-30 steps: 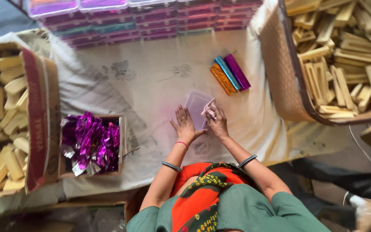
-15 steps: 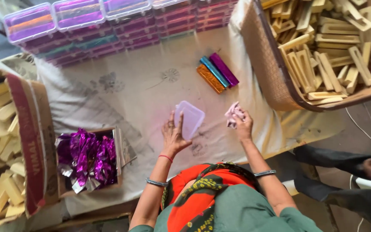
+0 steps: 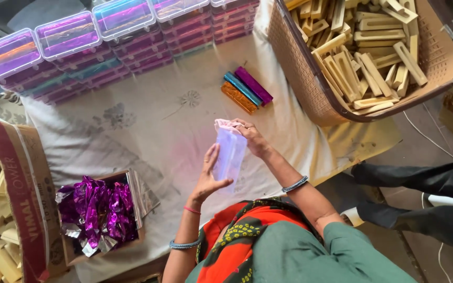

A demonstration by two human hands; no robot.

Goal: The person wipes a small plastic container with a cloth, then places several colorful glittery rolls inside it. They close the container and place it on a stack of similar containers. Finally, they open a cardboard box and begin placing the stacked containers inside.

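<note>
Just below centre of the frame, a clear plastic box (image 3: 230, 153), tilted up on end between both hands, well off the cloth-covered bench (image 3: 148, 131). Left hand (image 3: 209, 178) cupped along the lower long side, fingers and thumb clamped on the wall. Right hand (image 3: 251, 137) pinched at the top end, pressing a small pink scrap (image 3: 225, 124) at the rim; whether foil or cloth cannot be told.

Probably very light and thin-walled, stiff enough to keep shape yet likely to flex or crack under a hard squeeze. Smooth and likely slippery on the flat faces. Best taken across the narrow sides near the corners, as the left grip does now, not by the broad panels.

At upper left, stacked rows of closed boxes (image 3: 69, 36) with coloured contents. At lower left, an open carton of purple foil wrappers (image 3: 98, 207). Right of upper centre, three wrapped bars (image 3: 246, 89), orange, teal and purple, side by side and touching. At upper right, a brown basket (image 3: 300, 68) heaped with pale wooden sticks (image 3: 363, 47). At the right edge, another person's dark-trousered legs (image 3: 410, 194).
</note>
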